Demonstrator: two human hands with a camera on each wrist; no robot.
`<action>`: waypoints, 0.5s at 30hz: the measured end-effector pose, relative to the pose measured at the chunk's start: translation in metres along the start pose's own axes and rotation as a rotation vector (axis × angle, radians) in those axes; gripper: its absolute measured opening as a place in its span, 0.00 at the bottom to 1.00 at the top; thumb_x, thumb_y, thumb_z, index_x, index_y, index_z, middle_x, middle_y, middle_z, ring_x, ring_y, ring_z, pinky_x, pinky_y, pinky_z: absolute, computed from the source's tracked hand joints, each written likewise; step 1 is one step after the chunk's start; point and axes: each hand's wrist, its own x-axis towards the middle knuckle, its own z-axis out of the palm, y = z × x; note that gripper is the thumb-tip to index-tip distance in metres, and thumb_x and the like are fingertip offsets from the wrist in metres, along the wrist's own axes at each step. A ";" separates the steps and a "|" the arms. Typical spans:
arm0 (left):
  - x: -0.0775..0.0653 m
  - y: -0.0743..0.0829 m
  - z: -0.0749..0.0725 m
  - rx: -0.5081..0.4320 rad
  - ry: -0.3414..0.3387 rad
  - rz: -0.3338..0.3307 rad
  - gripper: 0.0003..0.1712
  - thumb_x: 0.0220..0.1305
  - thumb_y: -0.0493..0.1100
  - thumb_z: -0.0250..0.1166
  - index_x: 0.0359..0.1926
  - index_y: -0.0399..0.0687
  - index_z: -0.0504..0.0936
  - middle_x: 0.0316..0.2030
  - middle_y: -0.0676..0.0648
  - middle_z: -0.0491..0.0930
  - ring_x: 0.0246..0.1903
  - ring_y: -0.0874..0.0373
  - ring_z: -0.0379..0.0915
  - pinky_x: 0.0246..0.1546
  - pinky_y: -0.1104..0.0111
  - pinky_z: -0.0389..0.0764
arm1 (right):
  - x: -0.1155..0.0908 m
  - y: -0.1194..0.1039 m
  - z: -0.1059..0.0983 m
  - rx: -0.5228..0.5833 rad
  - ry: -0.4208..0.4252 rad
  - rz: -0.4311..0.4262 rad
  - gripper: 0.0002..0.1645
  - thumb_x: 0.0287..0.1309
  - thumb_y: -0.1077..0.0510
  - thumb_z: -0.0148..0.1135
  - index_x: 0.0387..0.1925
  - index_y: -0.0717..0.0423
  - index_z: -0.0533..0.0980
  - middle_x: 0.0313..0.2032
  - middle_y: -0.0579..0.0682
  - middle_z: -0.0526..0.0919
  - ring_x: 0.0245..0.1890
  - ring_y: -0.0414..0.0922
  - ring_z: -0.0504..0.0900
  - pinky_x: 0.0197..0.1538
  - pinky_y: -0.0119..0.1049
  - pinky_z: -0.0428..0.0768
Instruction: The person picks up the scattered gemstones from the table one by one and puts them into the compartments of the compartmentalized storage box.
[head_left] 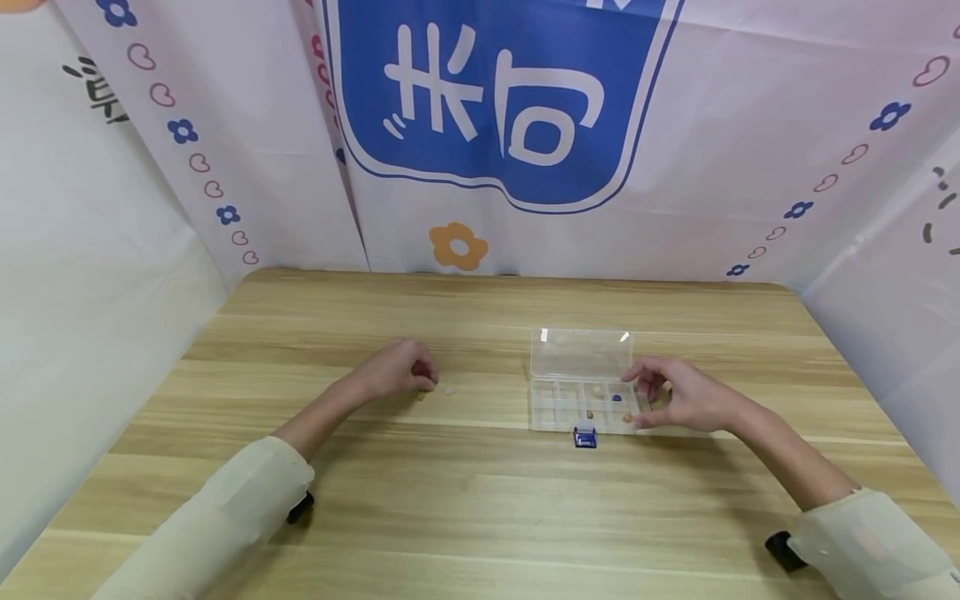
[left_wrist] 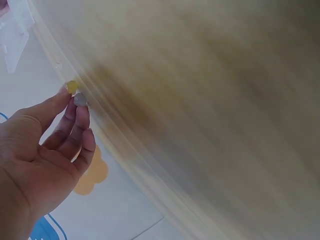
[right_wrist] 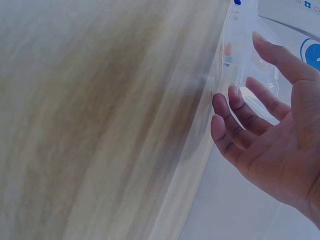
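Observation:
My left hand (head_left: 397, 367) is low over the table, left of the middle, fingers curled down. The left wrist view shows its thumb tip against a small yellow bead (left_wrist: 71, 86), with a grey bead (left_wrist: 80, 99) close beside it at the fingertips. A pale, clear bead (head_left: 450, 392) lies just to the right of that hand. Farther right stands a clear compartment box (head_left: 546, 429) with its lid raised at the back. My right hand (head_left: 690, 398) spans the box's right end, thumb at the front corner and fingers at the back.
Inside the box lie a dark blue bead (head_left: 617, 398) and several orange and tan beads. Its blue latch (head_left: 585, 437) hangs at the front. The wooden table (head_left: 480, 508) ends at a printed white cloth (head_left: 397, 242) behind. Black wrist straps (head_left: 786, 552) show below both sleeves.

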 end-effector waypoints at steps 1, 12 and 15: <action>0.000 0.001 0.000 -0.004 -0.001 -0.009 0.04 0.62 0.28 0.71 0.31 0.36 0.87 0.28 0.48 0.83 0.29 0.61 0.74 0.32 0.70 0.77 | 0.000 0.000 0.000 -0.002 0.001 0.000 0.33 0.47 0.58 0.84 0.52 0.66 0.78 0.37 0.50 0.78 0.39 0.47 0.75 0.39 0.35 0.77; 0.010 0.007 0.003 -0.027 0.051 0.003 0.01 0.63 0.29 0.71 0.35 0.36 0.87 0.31 0.48 0.83 0.29 0.60 0.76 0.32 0.69 0.79 | 0.000 0.000 0.000 -0.002 0.001 0.004 0.33 0.48 0.57 0.84 0.53 0.66 0.78 0.37 0.50 0.78 0.39 0.47 0.75 0.40 0.36 0.78; 0.011 0.010 0.004 -0.029 0.060 0.006 0.01 0.64 0.30 0.71 0.36 0.34 0.87 0.32 0.48 0.84 0.30 0.60 0.77 0.33 0.69 0.81 | -0.001 0.000 0.000 -0.005 0.003 0.003 0.33 0.48 0.57 0.84 0.53 0.66 0.78 0.37 0.50 0.78 0.39 0.47 0.75 0.40 0.36 0.78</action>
